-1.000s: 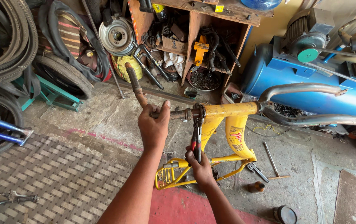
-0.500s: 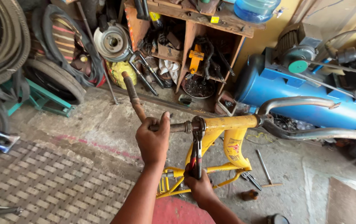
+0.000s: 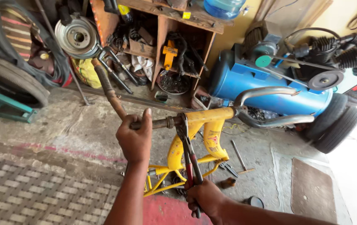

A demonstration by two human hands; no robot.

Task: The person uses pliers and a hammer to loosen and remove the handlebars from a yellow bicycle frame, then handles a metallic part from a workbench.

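A yellow bicycle frame [image 3: 211, 139] stands upside down on the concrete floor in front of me. My left hand [image 3: 135, 139] grips the rusty stem and bar [image 3: 107, 89] that sticks out of the frame's head tube [image 3: 207, 115]. My right hand [image 3: 203, 198] squeezes the red handles of pliers [image 3: 189, 154], whose jaws clamp the nut where the stem enters the tube. A grey curved fork [image 3: 270, 104] projects from the other end of the tube.
A blue air compressor [image 3: 270, 79] stands behind the frame on the right. A wooden shelf [image 3: 166, 46] full of parts, a wheel hub [image 3: 77, 37] and tyres [image 3: 16, 79] lie at the back left. Loose tools [image 3: 238, 156] lie on the floor.
The view has moved closer and shifted. Both hands keep their grips, the pliers staying clamped at the head tube while the rusty bar stays tilted up to the left.
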